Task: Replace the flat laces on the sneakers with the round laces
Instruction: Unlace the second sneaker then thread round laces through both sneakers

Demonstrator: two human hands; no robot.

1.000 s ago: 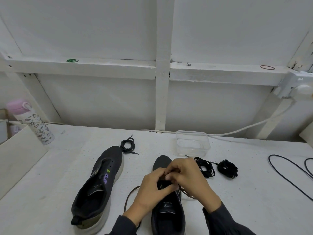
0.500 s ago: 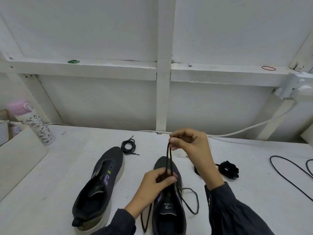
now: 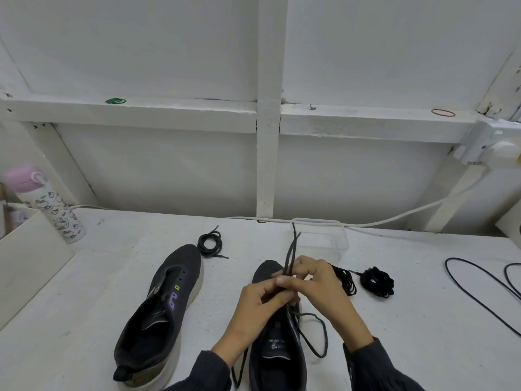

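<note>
Two sneakers (image 3: 180, 266), three coiled laces (image 3: 210, 244)

The low knit sneaker on the left (image 3: 169, 306) was charcoal black, with a purple mark and a small yellow-green square on its side and a pale, greyish-white sole. The matching right sneaker (image 3: 277, 359) bore white lettering on its insole. Its thin dark grey lace (image 3: 290, 252) was plain. The small coiled lace (image 3: 210, 245) and the bundled lace (image 3: 377, 282) were black. The painted desk (image 3: 112, 277) was white. The cylindrical bottle (image 3: 60, 218) was white with a grey cartoon print and a pink lid. On the white wooden ledge (image 3: 183, 114) lay a green rubber band (image 3: 115, 101) and a red rubber band (image 3: 443, 112).
</note>
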